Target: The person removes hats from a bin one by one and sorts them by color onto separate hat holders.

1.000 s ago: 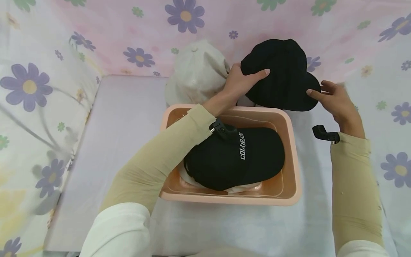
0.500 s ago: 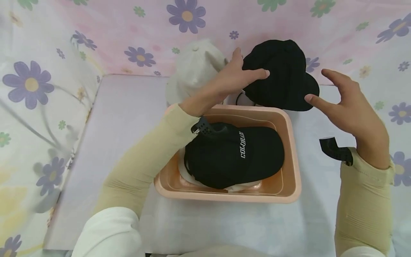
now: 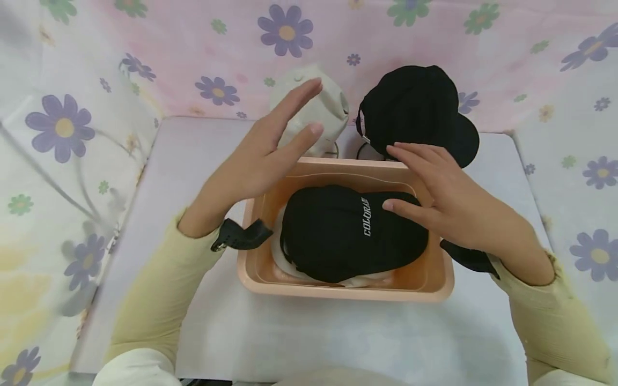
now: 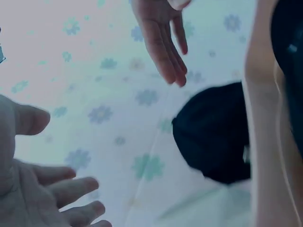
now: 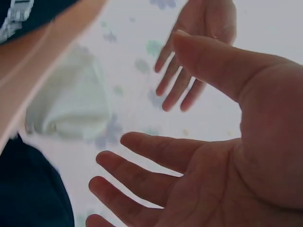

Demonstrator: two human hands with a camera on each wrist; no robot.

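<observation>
A black cap (image 3: 328, 236) lettered "COLORADO" or similar lies in a peach plastic bin (image 3: 347, 294), on top of something pale. Behind the bin, a plain black cap (image 3: 410, 102) stands at the right and a cream cap (image 3: 333, 118) at the left. My left hand (image 3: 260, 155) hovers over the bin's back left corner with fingers extended, partly covering the cream cap from the head camera. Over the bin's right side hangs my right hand (image 3: 454, 203), its fingers spread and nothing held. Both palms look bare in the left wrist and right wrist views.
The bin stands on a table with a pale cloth (image 3: 338, 338). Flower-printed fabric (image 3: 169, 48) walls the table at the back and both sides. Thin dark loops show between the two rear caps.
Both hands have left the plain black cap, which stays behind the bin. My left hand has moved left and toward me; the right has come left over the bin.
</observation>
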